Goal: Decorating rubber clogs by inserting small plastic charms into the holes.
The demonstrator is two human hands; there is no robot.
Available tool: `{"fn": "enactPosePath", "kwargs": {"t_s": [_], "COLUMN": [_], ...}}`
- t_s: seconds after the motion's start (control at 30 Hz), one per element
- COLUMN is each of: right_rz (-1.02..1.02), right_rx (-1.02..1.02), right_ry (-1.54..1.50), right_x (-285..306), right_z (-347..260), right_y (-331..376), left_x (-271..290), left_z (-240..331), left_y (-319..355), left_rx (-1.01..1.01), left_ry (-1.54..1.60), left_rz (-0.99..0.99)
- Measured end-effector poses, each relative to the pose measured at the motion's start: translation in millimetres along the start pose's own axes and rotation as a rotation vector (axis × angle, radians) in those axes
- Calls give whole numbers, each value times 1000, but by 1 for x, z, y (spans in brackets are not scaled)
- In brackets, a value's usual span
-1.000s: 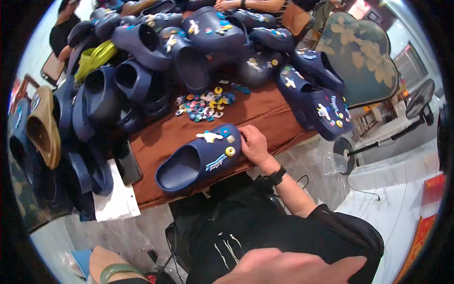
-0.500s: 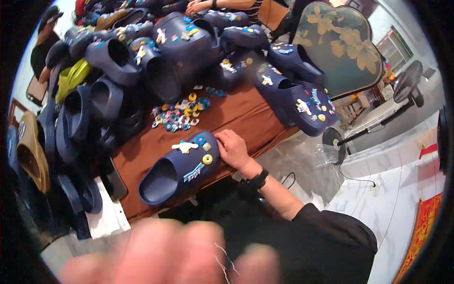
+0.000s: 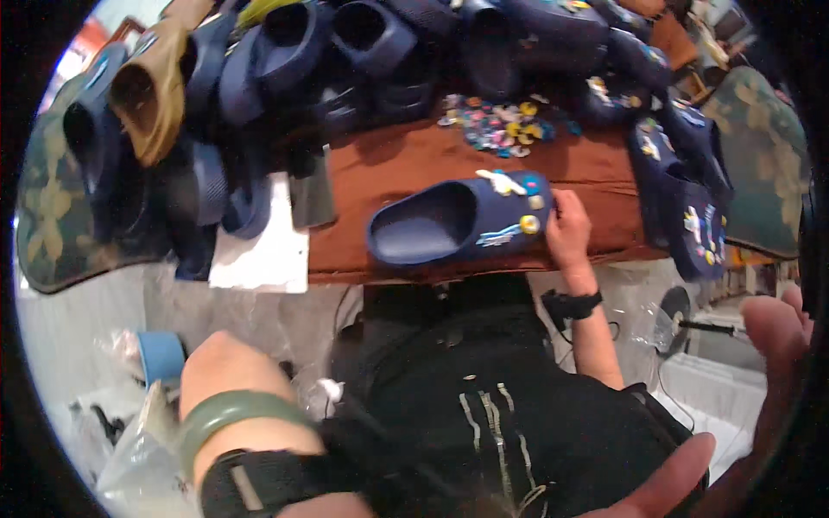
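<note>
A navy clog [image 3: 509,216] lies on the brown cloth of the table, its toe toward the right. White, blue and yellow charms sit on its upper. My right hand [image 3: 570,229], with a black band on the wrist, grips the toe end. At lower left a bare forearm [image 3: 226,367] with a green bangle [image 3: 246,423] and a black band comes close to the camera; it appears to be my left arm, its hand not clearly shown. Large blurred fingers [image 3: 673,475] reach in at lower right; whose they are I cannot tell.
Loose colourful charms [image 3: 496,125] lie in a pile behind the clog. More navy clogs [image 3: 371,39] and a tan one [image 3: 155,95] crowd the far and left sides; decorated ones [image 3: 695,216] stand right. A white sheet [image 3: 263,246] hangs at the front edge, beside a dark flat object [image 3: 313,190].
The view has swung, so the table now lies nearly level. The bangled forearm has come into view, and blurred fingers now show at lower right instead of along the bottom. My right hand stays on the toe.
</note>
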State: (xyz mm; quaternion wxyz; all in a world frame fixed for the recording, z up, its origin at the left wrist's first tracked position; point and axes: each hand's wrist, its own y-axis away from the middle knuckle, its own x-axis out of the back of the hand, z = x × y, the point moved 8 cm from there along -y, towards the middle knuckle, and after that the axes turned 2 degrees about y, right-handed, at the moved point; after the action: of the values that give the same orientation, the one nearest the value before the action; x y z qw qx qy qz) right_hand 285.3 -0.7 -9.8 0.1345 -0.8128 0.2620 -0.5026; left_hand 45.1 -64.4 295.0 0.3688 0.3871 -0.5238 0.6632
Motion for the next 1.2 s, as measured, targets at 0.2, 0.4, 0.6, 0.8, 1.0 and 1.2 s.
{"fn": "enactPosePath", "kwargs": {"t_s": [0.2, 0.4, 0.6, 0.8, 1.0, 1.2], "right_rz": [-46, -29, -35, 15, 105, 110], "right_rx": [-78, -45, -83, -17, -171, 130], "right_ry": [-3, -41, -17, 8, -194, -112], "right_x": [-4, -10, -9, -2, 5, 20], "right_z": [21, 15, 18, 11, 19, -64], "right_y": [13, 6, 5, 5, 6, -40], "left_x": [-19, -18, -22, -46, -141, -217], "left_z": [-3, -7, -17, -77, -164, -202], "left_y": [-1, -4, -4, 18, 96, 114], "left_rx": [57, 110, 158, 243, 556, 664], "left_ry": [105, 113, 87, 84, -28, 183], "left_rz": [3, -15, -77, -462, -282, -15]}}
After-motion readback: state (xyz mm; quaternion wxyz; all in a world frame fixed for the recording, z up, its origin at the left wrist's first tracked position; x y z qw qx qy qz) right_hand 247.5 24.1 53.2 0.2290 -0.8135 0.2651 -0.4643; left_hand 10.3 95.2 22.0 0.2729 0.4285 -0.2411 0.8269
